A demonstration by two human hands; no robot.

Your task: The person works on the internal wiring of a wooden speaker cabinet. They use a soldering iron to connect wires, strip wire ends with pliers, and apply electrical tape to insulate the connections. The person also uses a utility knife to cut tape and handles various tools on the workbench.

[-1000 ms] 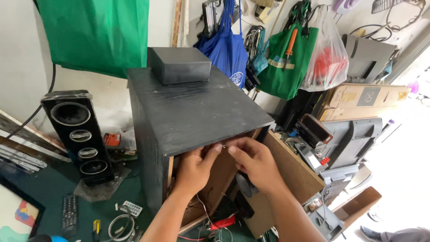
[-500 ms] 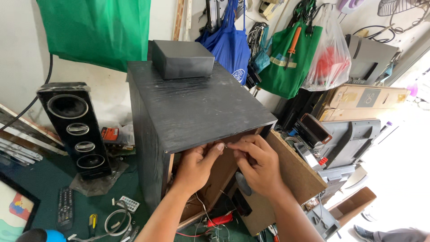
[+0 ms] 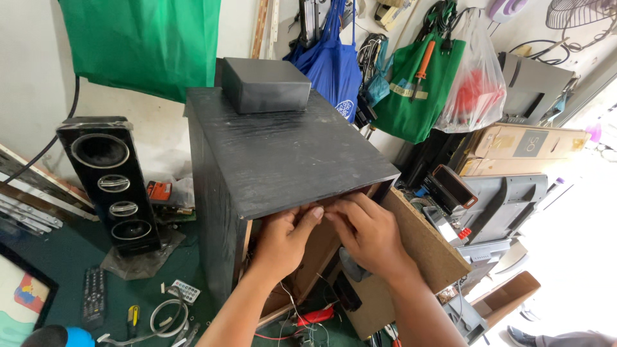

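Both hands (image 3: 328, 234) at matte black wood cabinet (image 3: 283, 154) top edge, fingers bent.

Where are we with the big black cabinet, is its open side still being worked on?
Done: the black cabinet stands open, its brown panel swung aside. In hand: left hand and right hand meet at the top edge of the opening; what they grip is hidden. Left: loose red wires lie below and the panel is unfitted.
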